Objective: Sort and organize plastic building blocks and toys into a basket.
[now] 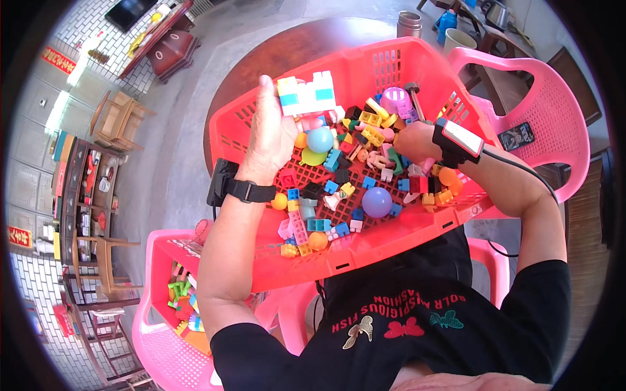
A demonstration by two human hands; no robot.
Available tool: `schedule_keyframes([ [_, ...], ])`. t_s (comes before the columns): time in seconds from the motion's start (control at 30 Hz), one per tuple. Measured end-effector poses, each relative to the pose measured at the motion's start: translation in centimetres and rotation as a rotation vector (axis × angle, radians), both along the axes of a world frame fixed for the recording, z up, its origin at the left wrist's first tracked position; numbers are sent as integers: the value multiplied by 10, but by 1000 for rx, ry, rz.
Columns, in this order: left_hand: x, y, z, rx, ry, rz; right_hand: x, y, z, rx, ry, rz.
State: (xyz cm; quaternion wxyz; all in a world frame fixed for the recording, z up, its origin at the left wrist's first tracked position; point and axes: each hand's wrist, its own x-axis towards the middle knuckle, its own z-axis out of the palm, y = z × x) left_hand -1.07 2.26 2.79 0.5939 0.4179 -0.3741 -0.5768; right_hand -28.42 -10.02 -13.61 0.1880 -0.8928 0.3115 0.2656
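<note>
A large red plastic basket [391,244] stands before me, its bottom strewn with toy blocks, balls and small figures. My left hand [276,127], thumb raised, holds an assembly of white, blue and yellow toy blocks [308,97] above the basket's far left part. Below it lie a light blue ball [320,140] and a green piece [313,156]. My right hand [415,141] reaches down among the toys at the right; its fingers are mostly hidden, so what they touch cannot be told. A purple toy piece [397,101] lies just beyond it, and a purple-blue ball [377,202] nearer to me.
The basket overlaps a round wooden table [244,73] bearing a metal cup [409,24]. At right, a pink plastic chair [562,107] holds a phone [516,136]. Another pink chair [161,342], lower left, holds a red box [161,293] of toy blocks. A cable hangs from my right wrist device.
</note>
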Motion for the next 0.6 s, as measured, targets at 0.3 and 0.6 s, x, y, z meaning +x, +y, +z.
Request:
schedule_keyframes([
  [0.3, 6, 3, -6, -95, -66, -24, 34, 45, 90, -253, 213, 320],
  [0.6, 5, 1, -8, -75, -128, -50, 21, 45, 74, -360, 40, 311],
])
